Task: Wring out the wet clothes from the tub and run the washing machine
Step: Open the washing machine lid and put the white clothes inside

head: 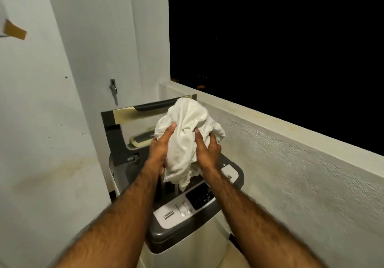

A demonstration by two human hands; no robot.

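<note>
I worked on a pale balcony at night, its parapet on my right. Nearest stood the top-load washing machine. Above its drum, my left hand and right hand both gripped a bunched white garment, before the raised lid. I judged this the loading step; next, release it squarely into the drum.

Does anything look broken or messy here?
The washing machine has yellowed tape stuck across its raised lid, like a patch. Brownish stains smear the wall beside it. The white cloth looks fine.
</note>
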